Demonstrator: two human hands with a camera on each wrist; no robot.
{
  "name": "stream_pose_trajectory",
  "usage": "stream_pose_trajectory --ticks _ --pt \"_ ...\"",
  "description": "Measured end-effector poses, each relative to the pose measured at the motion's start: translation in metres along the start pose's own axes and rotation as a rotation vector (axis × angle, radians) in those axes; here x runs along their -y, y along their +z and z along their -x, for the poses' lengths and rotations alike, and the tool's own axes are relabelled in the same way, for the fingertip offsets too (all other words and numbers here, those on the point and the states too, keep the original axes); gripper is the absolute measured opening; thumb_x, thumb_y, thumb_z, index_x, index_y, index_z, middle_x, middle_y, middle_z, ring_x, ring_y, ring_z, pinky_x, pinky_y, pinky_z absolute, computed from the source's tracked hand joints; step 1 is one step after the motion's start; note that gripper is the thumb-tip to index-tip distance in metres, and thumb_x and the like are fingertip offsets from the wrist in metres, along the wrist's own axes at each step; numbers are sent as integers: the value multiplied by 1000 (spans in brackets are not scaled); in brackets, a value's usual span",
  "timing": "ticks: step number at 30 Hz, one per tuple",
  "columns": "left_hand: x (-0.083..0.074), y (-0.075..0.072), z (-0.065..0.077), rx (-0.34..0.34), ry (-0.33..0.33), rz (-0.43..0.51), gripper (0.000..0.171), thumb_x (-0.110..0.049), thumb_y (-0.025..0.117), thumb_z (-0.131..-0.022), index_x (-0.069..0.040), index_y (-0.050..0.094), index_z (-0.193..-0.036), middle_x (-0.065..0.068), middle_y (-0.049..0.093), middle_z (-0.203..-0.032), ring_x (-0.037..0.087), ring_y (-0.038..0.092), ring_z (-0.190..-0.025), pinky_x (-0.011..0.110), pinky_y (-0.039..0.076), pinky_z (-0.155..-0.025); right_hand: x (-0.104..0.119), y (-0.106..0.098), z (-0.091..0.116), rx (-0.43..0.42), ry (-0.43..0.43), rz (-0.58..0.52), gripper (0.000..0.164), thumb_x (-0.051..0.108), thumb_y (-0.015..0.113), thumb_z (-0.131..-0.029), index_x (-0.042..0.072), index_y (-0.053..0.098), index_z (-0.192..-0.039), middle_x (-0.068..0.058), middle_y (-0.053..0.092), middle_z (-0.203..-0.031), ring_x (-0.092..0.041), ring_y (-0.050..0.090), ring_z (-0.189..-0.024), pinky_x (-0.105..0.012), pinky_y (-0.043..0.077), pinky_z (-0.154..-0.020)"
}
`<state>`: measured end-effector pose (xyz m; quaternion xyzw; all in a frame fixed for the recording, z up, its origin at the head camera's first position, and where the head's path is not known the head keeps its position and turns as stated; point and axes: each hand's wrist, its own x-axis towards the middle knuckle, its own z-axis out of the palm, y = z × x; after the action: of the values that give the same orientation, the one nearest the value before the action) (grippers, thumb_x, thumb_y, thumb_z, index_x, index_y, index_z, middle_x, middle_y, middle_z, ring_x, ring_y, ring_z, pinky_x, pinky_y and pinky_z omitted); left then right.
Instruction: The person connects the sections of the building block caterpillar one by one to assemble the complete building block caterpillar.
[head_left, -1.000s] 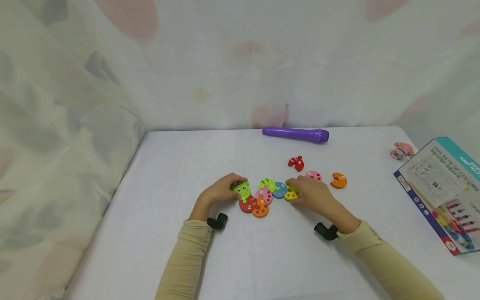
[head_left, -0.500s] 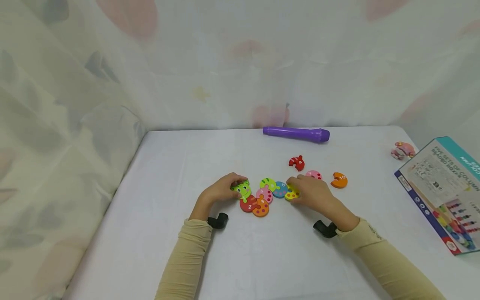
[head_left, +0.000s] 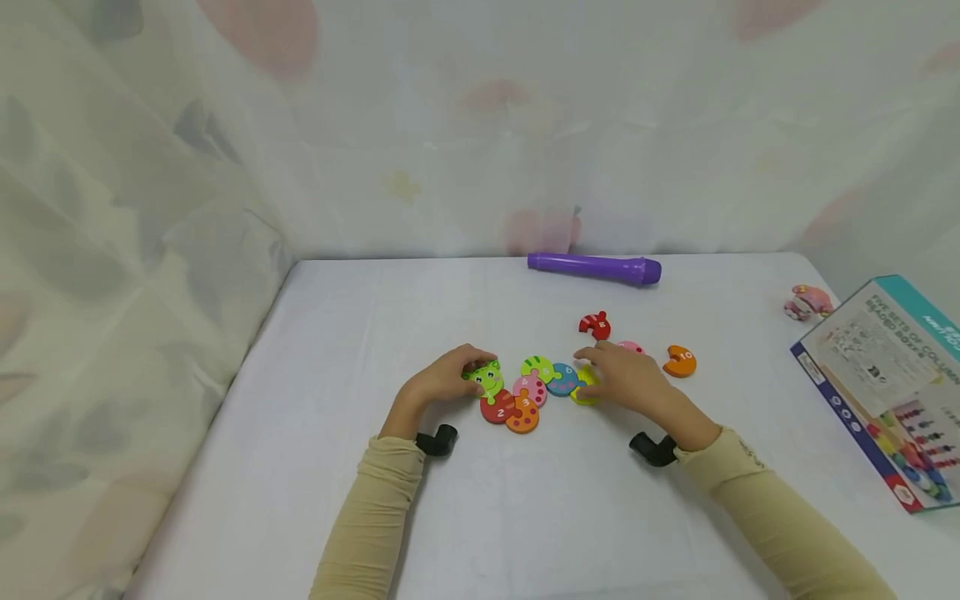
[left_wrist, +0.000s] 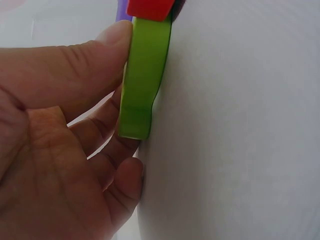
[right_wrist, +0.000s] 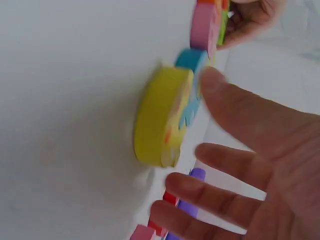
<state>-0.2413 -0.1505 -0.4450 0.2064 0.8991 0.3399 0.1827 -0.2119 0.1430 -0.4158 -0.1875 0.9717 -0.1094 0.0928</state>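
My left hand [head_left: 441, 382] holds the green smiling caterpillar head [head_left: 490, 379] of a puzzle at the left end of a joined chain. In the left wrist view the thumb lies along one side of the green piece [left_wrist: 144, 75], with fingers behind it. Behind the head run a red piece [head_left: 497, 408], an orange dotted piece [head_left: 523, 415], a pink one [head_left: 531, 388], a striped green one [head_left: 536, 367] and a blue one [head_left: 562, 380]. A yellow piece [right_wrist: 161, 117] ends the chain, fitted against the blue. Beside it my right hand [head_left: 632, 385] has its fingers spread, apart from the piece.
Loose pieces lie to the right: a red striped one [head_left: 596, 325], a pink one [head_left: 632, 347] partly behind the right hand, and an orange one [head_left: 680, 362]. A purple microphone-shaped toy [head_left: 594, 268] lies at the back. At right are a box [head_left: 881, 392] and a pink figurine [head_left: 809, 302].
My right hand has let go of the yellow piece, its fingers spreading and lifting slightly to the right. The left hand keeps its hold on the green head.
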Motion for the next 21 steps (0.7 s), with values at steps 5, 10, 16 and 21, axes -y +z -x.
stream_pose_trajectory --ticks 5,10,16,21 --pt "0 0 0 -2 5 6 52 -3 69 -78 -10 54 -128 3 52 -108 19 46 -98 34 41 -88 -15 -14 -20 -86 -5 -7 54 30 72 -79 9 56 -125 -16 52 -123 -33 52 -106 -50 47 -81" --pt "1 2 0 -1 -5 8 52 -3 69 -78 -10 54 -127 3 53 -108 18 47 -98 34 41 -88 -32 -21 -45 -75 -42 29 54 16 70 -81 7 50 -130 -19 45 -129 -36 45 -115 -54 42 -89" --pt "1 4 -1 9 -2 -1 52 -4 70 -78 -11 54 -128 2 53 -108 18 47 -98 33 41 -89 -43 -19 -61 39 -40 64 48 8 66 -82 9 53 -128 -18 49 -124 -34 50 -103 -52 45 -84" --pt "0 2 0 -2 -18 1 53 -5 70 -78 -12 54 -128 1 53 -110 18 47 -99 34 41 -90 -43 -19 -64 49 -62 78 46 11 69 -81 9 55 -125 -12 54 -111 -27 52 -93 -46 47 -81"
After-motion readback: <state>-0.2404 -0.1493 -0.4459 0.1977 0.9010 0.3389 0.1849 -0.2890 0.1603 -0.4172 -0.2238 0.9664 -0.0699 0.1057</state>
